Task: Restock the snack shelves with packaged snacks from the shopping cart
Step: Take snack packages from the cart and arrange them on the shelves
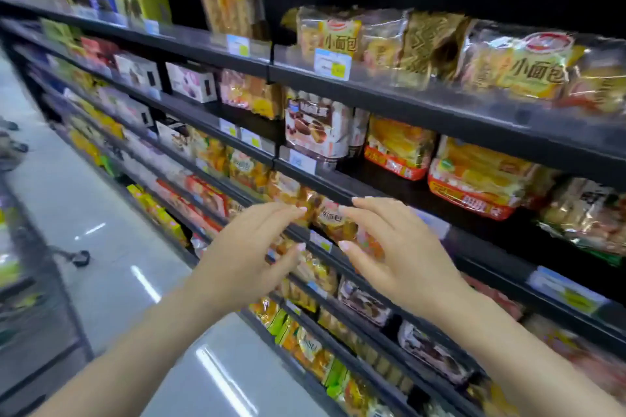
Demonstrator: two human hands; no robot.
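Orange-and-clear film wraps the small-bread packet (333, 222) that sits on the middle shelf (474, 249), just past the fingertips of both hands, at about twelve o'clock from them. The left hand (250, 247) comes in from seven o'clock and the right hand (396, 247) from five o'clock, each with fingers spread and lightly bent, neither one clamped on anything; the two frame the packet from either side, probably so that it can be squared up or pushed back in its row. Motion blur makes it hard to tell whether any fingertip touches the film, though they look just apart from it. At two o'clock from the packet the shelf shows a dark gap, which seems the likely reason stock is being set here. Further out, at one o'clock, yellow noodle-like bags with red bands (474, 179) lean on the shelf above, and at twelve o'clock stands a chocolate cake pack (316, 129). Price tags (332, 64) clip to the shelf edges. At nine o'clock, low on the grey floor, the wire frame of the shopping cart (30, 298) shows with a castor (81, 257) beside it.
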